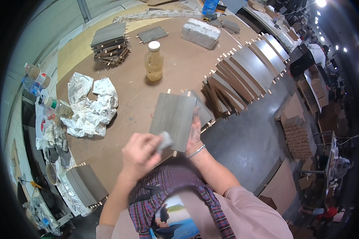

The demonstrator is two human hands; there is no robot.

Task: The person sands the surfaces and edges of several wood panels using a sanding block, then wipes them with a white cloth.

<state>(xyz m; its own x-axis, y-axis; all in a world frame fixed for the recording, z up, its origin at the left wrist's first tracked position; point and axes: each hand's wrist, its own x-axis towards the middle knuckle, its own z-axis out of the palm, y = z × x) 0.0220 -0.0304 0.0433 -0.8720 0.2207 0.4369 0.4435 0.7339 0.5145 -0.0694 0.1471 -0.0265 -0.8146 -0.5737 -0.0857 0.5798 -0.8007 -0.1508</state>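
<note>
Workbench: big round brown top, it fills most of what we see, with the dark floor dropping off from about 3 to 5 o'clock.
Fanned panels: long row of grey dowelled panels leaning at 2 o'clock, pegs sticking out toward us, so that side's tight.
Rag heap: crumpled white cloths at 9 o'clock, well apart from the hands.
Stacks: one pile of panels at 11 o'clock, another at 7 o'clock near the rim.
Panel in hand: grey wood-grain board dead centre, tilted up off the top, dowels poking out its far edge.
Bottle: amber liquid, white cap, upright at 12 o'clock, just past the panel.
Right hand: gripping the panel's right edge, thumb on the face.
Left hand: closed around a small grey pad, probably a sanding block or cloth, hard to tell, pressed at the panel's near-left corner.
Doing it well: we'd keep the pad flat, stroke along the grain, and brace the board firmly so the corner doesn't dig in.
Open room: bare top between the panel and the rags, roughly 10 o'clock, is our easiest spot to swing or set down.
</note>
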